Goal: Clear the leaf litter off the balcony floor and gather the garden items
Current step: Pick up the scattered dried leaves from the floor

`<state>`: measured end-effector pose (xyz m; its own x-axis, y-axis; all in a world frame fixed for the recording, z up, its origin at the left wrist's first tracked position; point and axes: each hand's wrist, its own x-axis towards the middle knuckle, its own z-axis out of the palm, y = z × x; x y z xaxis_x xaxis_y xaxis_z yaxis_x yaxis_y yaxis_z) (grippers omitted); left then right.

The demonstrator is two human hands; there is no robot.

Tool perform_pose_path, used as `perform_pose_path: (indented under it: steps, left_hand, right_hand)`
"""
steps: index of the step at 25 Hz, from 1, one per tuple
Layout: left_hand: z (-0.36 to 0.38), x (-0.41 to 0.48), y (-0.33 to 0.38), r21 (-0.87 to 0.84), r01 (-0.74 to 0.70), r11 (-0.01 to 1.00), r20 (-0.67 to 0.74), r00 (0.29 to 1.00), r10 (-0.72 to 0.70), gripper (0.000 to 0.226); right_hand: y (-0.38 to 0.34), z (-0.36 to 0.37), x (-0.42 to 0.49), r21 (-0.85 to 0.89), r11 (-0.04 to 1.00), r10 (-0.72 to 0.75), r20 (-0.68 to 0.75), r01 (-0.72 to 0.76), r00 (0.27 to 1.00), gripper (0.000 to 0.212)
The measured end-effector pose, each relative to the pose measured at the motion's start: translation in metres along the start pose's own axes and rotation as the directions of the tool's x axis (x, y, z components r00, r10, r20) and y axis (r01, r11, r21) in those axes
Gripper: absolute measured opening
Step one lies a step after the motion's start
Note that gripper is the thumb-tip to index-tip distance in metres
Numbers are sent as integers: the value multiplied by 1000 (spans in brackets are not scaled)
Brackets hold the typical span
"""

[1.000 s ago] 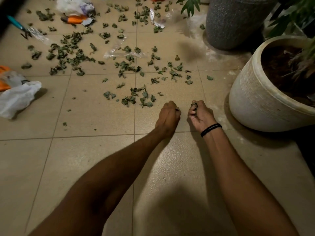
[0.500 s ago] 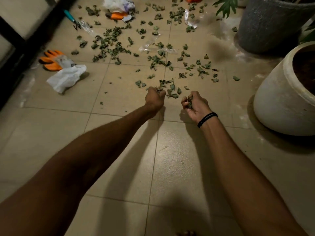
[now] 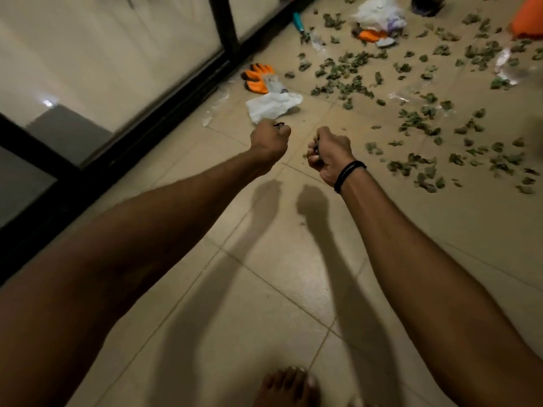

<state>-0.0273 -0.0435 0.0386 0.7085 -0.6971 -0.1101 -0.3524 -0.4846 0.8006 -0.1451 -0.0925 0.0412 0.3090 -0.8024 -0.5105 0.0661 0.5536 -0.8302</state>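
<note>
Both my fists are raised above the tiled floor, side by side. My left hand [image 3: 269, 139] is curled round a small clump of dark leaves that pokes out at the thumb. My right hand [image 3: 330, 155], with a black band on its wrist, grips more leaves; bits show between its fingers. Green leaf litter [image 3: 426, 124] lies scattered across the tiles to the right and beyond. An orange glove [image 3: 258, 77] lies by the door frame, with a white cloth [image 3: 273, 107] just in front of it. A teal-handled tool [image 3: 301, 23] lies farther back.
A black-framed glass door [image 3: 164, 92] runs along the left. A white bag with an orange glove [image 3: 379, 16] sits at the back, and clear plastic scraps [image 3: 508, 69] lie among the leaves. An orange object [image 3: 529, 19] is at the top right. My bare foot [image 3: 288, 386] shows below.
The view has swung left and risen; the pots are out of sight and the door has come in. Both hands have lifted off the floor with leaves in them.
</note>
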Motion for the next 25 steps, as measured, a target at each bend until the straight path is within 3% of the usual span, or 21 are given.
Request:
perform_pose_path:
  steps: [8,11,14,17,21,25]
  left_hand:
    - [-208,-36,-71,266,85,960,-330,944,8,18]
    - [-275,-65,-96,368,195,909,-400,916,-34,24]
    - [-341,-104,-120,344,340,875,-514,848,-128,29]
    - [-410,-157,-144,316,506,803,-652,730,-204,36]
    - [-479,-235,-181,169,700,694,-814,496,-302,40]
    - [-505,-301,-215,-35,801,597,-855,286,-433,44]
  right_hand:
    - [48,202,-75,-312,942,-6,353,124,935,24]
    - [72,266,-111,-398,898,23,465,186,885,22]
    - [96,328,-152,-463,860,115,586,214,802,22]
    - [120,392,-211,-480,855,225,688,199,690,23]
    - [163,447,-311,-413,895,280,813,167,510,22]
    - [208,456,-395,-378,908,301,889,181,346,23]
